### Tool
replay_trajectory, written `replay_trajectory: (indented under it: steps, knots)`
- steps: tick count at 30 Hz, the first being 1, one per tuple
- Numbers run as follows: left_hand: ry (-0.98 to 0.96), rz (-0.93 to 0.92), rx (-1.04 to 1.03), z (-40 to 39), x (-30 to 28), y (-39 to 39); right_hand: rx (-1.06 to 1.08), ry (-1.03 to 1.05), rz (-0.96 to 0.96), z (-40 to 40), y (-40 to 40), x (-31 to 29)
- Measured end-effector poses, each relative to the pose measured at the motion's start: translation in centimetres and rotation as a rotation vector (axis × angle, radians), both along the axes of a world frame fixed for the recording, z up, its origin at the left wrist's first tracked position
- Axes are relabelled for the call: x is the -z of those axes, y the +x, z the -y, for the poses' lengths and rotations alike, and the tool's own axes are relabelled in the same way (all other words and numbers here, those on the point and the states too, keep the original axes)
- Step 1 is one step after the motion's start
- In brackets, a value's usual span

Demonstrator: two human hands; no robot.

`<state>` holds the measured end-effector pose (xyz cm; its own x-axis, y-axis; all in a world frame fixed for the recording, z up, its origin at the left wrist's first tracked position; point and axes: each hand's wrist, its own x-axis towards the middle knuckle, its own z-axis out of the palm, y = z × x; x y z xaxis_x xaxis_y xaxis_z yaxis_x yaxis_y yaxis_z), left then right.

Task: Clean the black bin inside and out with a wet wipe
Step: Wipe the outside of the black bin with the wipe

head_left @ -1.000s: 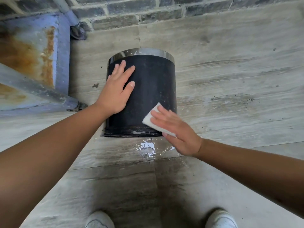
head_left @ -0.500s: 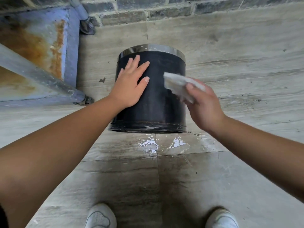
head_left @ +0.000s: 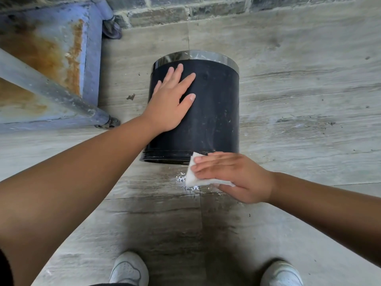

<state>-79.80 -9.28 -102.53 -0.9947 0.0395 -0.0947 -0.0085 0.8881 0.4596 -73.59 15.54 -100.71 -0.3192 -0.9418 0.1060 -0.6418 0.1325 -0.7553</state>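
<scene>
We look down past 2 white shoes (head_left: 129, 268) planted on a grey tiled floor (head_left: 309, 100), where a dark damp patch spreads between our feet and the work. Our 2 bare forearms reach forward from either side of the frame. The right hand (head_left: 233, 176) lies flat with its fingers close together, pressing a folded white wet wipe (head_left: 192, 176) against the near bottom edge of the black bin (head_left: 214, 112); the wipe's upper corner touches the bin's lower rim while the rest of it hangs in front of the floor, just above a small glinting puddle (head_left: 182, 179) on the tile. The hand's thumb sits beneath the wipe, so the cloth is pinned between thumb and fingers. The left hand (head_left: 171, 100) is spread wide and rests palm-down on the bin's left side, fingers fanned toward the far end and gripping nothing. The bin appears to lie on its side on the floor, in the centre of the picture, its dusty black wall facing up at us and a shiny metal band (head_left: 195, 55) ringing the far end. To the left stands a rust-stained blue metal frame (head_left: 61, 52) with a round tube leg (head_left: 51, 89) meeting the floor. Beyond the bin runs a grey brick wall (head_left: 206, 7).
</scene>
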Motion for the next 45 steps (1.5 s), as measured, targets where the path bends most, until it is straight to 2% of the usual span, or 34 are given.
replay_trajectory:
  steps: [3, 5, 7, 8, 9, 11, 14, 16, 19, 20, 23, 27, 30, 32, 33, 35, 38, 40, 42, 45]
  knots:
    - [0.031, 0.003, -0.010, 0.7, 0.1, 0.2, 0.108, 0.010, 0.123, -2.6, 0.1, 0.4]
    - [0.065, 0.000, -0.017, 1.4, 0.2, 0.5, 0.378, -0.032, 0.438, -4.1, 0.0, 0.8]
    - [0.099, -0.007, -0.017, 2.5, 0.4, 0.8, 0.730, -0.215, 0.898, -4.6, -0.8, 1.1]
    - [0.116, -0.009, -0.017, 3.0, 0.6, 1.0, 0.873, -0.301, 1.053, -4.7, -1.4, 1.4]
    - [0.134, -0.010, -0.021, 3.6, 0.7, 1.1, 0.975, -0.373, 1.146, -4.7, -2.3, 1.8]
    - [0.164, -0.011, -0.037, 4.7, 1.1, 1.4, 1.045, -0.463, 1.198, -4.0, -4.7, 1.8]
    - [0.192, -0.013, -0.043, 5.6, 1.5, 1.7, 1.024, -0.550, 1.094, -1.4, -8.3, 1.3]
    - [0.203, -0.015, -0.041, 5.8, 1.7, 1.7, 0.998, -0.530, 0.933, 0.5, -9.9, 1.1]
    - [0.202, -0.006, -0.032, 6.1, 1.8, 1.7, 0.783, -0.280, 0.540, 3.1, -9.9, 2.1]
    - [0.201, -0.001, -0.030, 6.2, 1.8, 1.7, 0.730, -0.197, 0.466, 3.6, -9.1, 2.7]
    - [0.211, 0.013, -0.034, 6.6, 1.7, 1.8, 0.640, -0.179, 0.400, 4.2, -5.9, 3.6]
    - [0.212, 0.028, -0.041, 7.3, 1.3, 2.3, 0.367, -0.100, 0.174, 2.9, -2.7, 3.2]
    - [0.195, 0.037, -0.030, 7.6, 1.0, 2.4, 0.203, -0.061, 0.106, 2.3, -0.5, 1.7]
    - [0.180, 0.043, -0.020, 7.7, 1.0, 2.4, 0.165, -0.075, 0.143, 1.9, 0.9, 1.0]
    - [0.175, 0.044, -0.013, 7.7, 1.0, 2.4, 0.201, -0.113, 0.227, 1.6, 1.2, 0.6]
    - [0.161, 0.051, 0.001, 7.8, 1.2, 2.3, 0.415, -0.227, 0.560, 1.6, 0.9, -1.1]
    - [0.137, 0.073, -0.001, 7.3, 1.1, 2.1, 1.001, -0.539, 1.286, 1.4, -2.5, -0.8]
    - [0.112, 0.092, -0.007, 6.8, 1.1, 2.0, 1.336, -0.581, 1.684, 0.7, -5.2, 1.1]
    - [0.109, 0.060, -0.034, 5.9, 0.5, 1.8, 1.371, -0.446, 1.798, 0.3, -6.6, 2.9]
    - [0.064, 0.001, -0.135, 3.6, -1.5, -0.2, 1.319, -0.342, 1.784, 0.2, -7.7, 4.8]
